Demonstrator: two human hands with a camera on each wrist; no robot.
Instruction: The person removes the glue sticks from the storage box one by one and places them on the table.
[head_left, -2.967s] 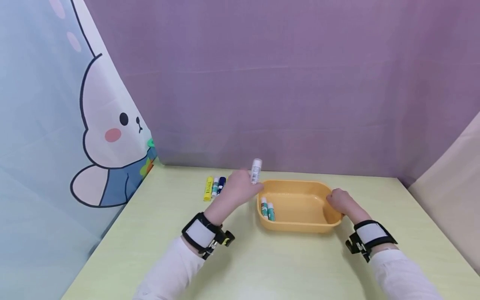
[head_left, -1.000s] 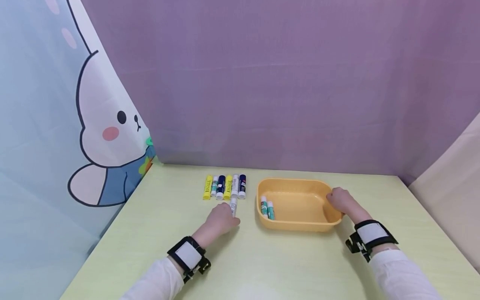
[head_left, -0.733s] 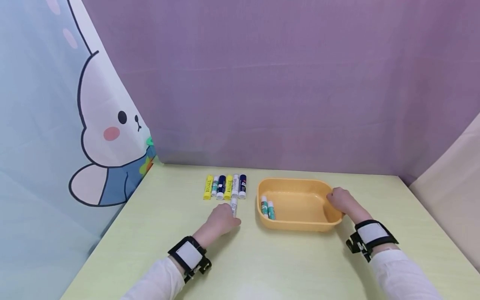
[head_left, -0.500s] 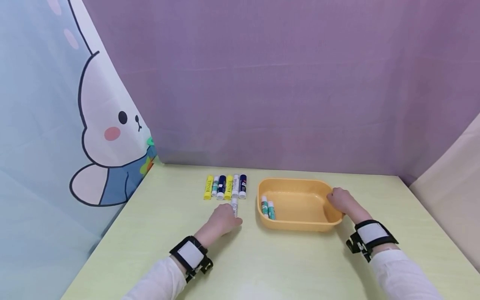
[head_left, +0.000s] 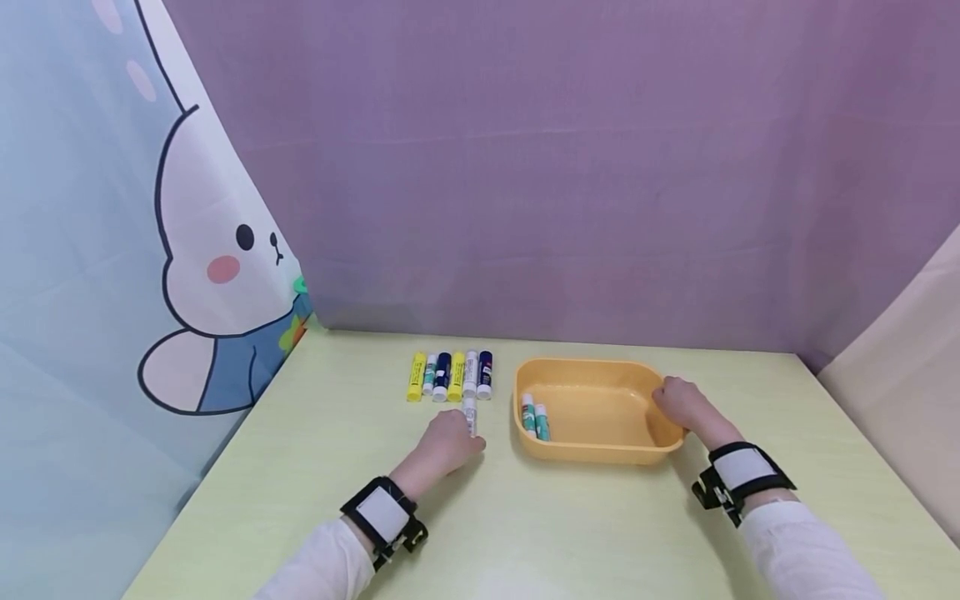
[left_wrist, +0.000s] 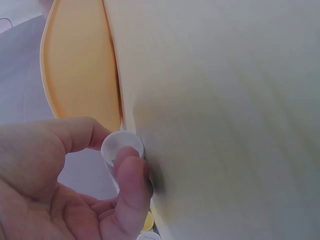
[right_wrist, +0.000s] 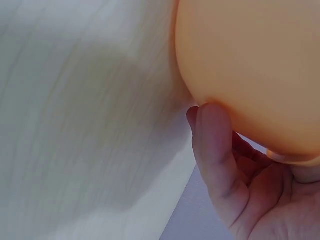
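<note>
My left hand [head_left: 444,443] pinches a white glue stick [head_left: 470,414] low over the table, just in front of a row of glue sticks. In the left wrist view, the round white end of that glue stick [left_wrist: 121,144] shows between thumb and finger. My right hand [head_left: 684,402] grips the right end of a yellow-orange tray [head_left: 600,452]; the right wrist view shows fingertips pressed against the outside of the tray wall [right_wrist: 250,65]. Two green-and-white glue sticks, one [head_left: 528,417] beside the other [head_left: 542,423], lie at the tray's left end.
The row runs from a yellow glue stick [head_left: 416,377] at its left to a navy one [head_left: 485,375] at its right, with several others between. A purple cloth [head_left: 555,175] hangs behind the table [head_left: 540,533], and a rabbit-printed curtain [head_left: 82,275] at the left.
From near the tray's left rim, my left hand has come down leftward with the white glue stick, to the front of the row. It has barely moved this last second; the right hand stays put.
</note>
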